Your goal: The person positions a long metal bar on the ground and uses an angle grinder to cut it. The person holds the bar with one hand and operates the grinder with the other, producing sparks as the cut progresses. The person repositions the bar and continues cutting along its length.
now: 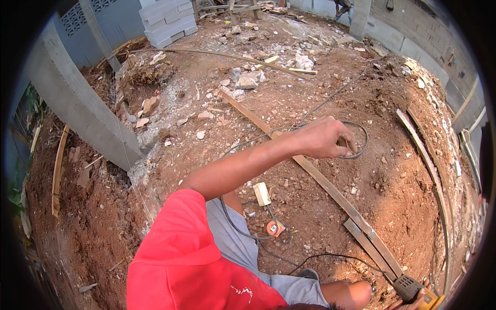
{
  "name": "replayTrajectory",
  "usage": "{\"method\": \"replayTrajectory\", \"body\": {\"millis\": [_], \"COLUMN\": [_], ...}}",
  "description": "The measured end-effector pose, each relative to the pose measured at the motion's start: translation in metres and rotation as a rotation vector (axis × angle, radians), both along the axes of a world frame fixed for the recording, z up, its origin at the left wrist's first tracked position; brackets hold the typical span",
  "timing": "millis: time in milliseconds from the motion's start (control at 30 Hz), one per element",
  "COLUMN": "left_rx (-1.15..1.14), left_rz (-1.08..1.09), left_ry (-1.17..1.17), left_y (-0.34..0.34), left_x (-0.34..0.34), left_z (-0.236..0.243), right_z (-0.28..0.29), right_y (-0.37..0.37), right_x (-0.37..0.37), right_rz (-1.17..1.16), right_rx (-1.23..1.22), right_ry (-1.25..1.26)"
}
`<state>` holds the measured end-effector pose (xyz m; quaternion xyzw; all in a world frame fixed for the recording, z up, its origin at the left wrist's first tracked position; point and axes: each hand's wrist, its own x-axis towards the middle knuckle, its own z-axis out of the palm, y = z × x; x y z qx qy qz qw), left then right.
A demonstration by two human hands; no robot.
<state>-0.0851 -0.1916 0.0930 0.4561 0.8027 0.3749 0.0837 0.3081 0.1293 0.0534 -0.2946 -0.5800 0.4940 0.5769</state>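
Observation:
My left arm, in a red sleeve, reaches across the middle. Its hand [330, 138] is closed, fingers pinched together on a thin dark cable [366, 135], which makes a loop beside them. At the lower right edge, my right hand [411, 304] is partly cut off by the picture's rim. It grips a yellow power tool [408, 287] with a dark, vented housing; its exact kind is not clear. The tool is at the near end of a long wooden plank [330, 187] and a shorter board [365, 245] beside it. A black cord [336, 254] runs toward the tool.
An orange tape measure [275, 228] and a pale wooden block [262, 194] lie on the dirt near my leg. Concrete posts [82, 93] stand at left, with stacked grey blocks [168, 23] behind. Long strips [426, 150] lie at right; rubble [248, 79] is scattered farther off.

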Motion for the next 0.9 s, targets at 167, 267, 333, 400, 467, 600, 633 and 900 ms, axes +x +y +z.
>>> {"method": "replayTrajectory", "body": {"millis": [167,267,333,400,467,600,633,900], "left_rx": [0.233,0.287,0.216,0.040,0.156,-0.060,-0.101,-0.178], "left_rz": [-0.523,-0.459,-0.323,-0.158,-0.042,-0.302,-0.324,-0.594], "left_ry": [0.015,-0.126,-0.330,-0.558,-0.516,-1.355,-1.420,-1.789], "left_y": [0.097,0.124,0.126,0.124,0.113,0.065,0.062,0.089], "left_x": [0.114,0.189,0.210,0.226,0.243,0.229,0.227,0.229], "left_z": [-0.059,-0.110,-0.136,-0.155,-0.200,-0.202,-0.209,-0.232], "right_z": [-0.018,-0.025,-0.049,-0.078,-0.106,-0.143,-0.156,-0.170], "right_y": [0.021,-0.037,-0.053,-0.072,-0.089,-0.101,-0.099,-0.077], "right_x": [-0.018,-0.072,-0.089,-0.094,-0.096,-0.087,-0.084,-0.068], "right_rz": [0.213,0.280,0.345,0.365,0.458,0.766,0.858,0.960], "right_rx": [-0.079,-0.158,-0.273,-0.351,-0.430,-0.694,-0.764,-0.881], "right_ry": [-0.004,-0.007,-0.051,-0.035,-0.040,0.206,0.309,0.490]}}
